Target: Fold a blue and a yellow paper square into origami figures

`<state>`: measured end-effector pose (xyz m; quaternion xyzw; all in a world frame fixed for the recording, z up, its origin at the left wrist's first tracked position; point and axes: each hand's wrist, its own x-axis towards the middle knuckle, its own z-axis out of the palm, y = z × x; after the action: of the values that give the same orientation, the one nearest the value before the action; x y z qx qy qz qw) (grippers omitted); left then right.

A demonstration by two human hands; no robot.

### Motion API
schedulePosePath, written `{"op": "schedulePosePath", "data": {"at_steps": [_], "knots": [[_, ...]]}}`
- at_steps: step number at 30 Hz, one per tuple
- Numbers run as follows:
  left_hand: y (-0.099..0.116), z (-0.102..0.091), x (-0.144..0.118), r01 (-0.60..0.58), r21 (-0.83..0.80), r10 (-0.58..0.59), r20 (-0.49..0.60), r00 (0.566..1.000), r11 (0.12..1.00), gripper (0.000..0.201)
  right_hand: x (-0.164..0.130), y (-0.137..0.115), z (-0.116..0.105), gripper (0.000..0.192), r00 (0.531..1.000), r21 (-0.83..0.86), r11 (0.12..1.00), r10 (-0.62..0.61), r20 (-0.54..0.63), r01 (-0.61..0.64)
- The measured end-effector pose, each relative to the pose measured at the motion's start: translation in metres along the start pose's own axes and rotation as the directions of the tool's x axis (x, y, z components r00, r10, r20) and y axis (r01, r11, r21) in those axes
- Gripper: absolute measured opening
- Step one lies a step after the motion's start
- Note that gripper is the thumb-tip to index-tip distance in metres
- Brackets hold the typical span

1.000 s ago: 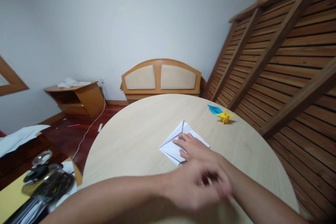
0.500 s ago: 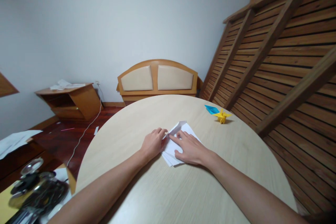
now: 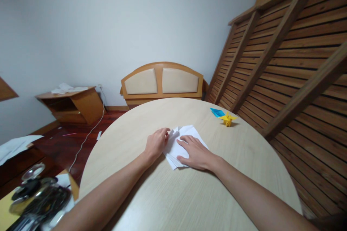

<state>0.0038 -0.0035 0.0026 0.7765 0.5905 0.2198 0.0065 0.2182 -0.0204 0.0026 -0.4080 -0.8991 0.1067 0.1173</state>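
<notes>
A folded white sheet of paper [image 3: 171, 148] lies on the round table [image 3: 146, 195] between my hands, with several layers showing at its near corner. My left hand [image 3: 156, 144] pinches the paper's left edge, where a narrow flap stands partly raised. Across the right part of the sheet rests my right hand [image 3: 195, 154], its fingers spread and the thumb apart. Beyond it, toward the table's right edge, a yellow origami crane [image 3: 227, 119] stands beside a flat blue folded paper [image 3: 217, 112].
A slatted wooden frame [image 3: 271, 61] leans along the right side. Behind the table is a padded headboard [image 3: 162, 79]. A low cabinet [image 3: 81, 106] with papers stands at far left, and clutter [image 3: 40, 198] sits at lower left near my left forearm.
The raised flap at the paper's upper edge has shifted left with my left hand, uncovering more of the sheet's far corner. My right index finger has drawn back from the left edge.
</notes>
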Motion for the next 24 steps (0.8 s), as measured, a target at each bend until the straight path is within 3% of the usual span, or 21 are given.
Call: {"op": "schedulePosePath", "data": {"at_steps": [3,7,16,20,24], "knots": [[-0.009,0.001,0.004,0.163,-0.131,-0.174,-0.073,0.982,0.978,0.032,-0.002,0.003,0.002,0.082,0.995,0.056,0.998,0.031,0.095,-0.036],[-0.021,0.002,0.007,0.295,-0.150,-0.304,-0.042,0.952,0.944,0.028,-0.003,0.003,0.001,0.088,0.986,0.076,0.996,0.042,0.164,-0.055],[-0.012,-0.002,0.001,0.291,-0.176,-0.282,0.075,0.956,0.940,0.045,0.001,0.028,-0.001,0.069,0.991,0.029,0.997,0.074,0.110,-0.077],[0.002,-0.004,-0.013,0.122,-0.195,-0.098,0.132,0.986,0.973,0.051,0.001,0.034,-0.001,0.069,0.990,0.008,0.994,0.109,0.090,-0.110],[0.009,-0.004,-0.019,0.099,-0.083,-0.091,0.088,0.992,0.992,0.047,0.002,0.032,-0.001,0.069,0.992,-0.014,0.995,0.099,0.074,-0.099]]}}
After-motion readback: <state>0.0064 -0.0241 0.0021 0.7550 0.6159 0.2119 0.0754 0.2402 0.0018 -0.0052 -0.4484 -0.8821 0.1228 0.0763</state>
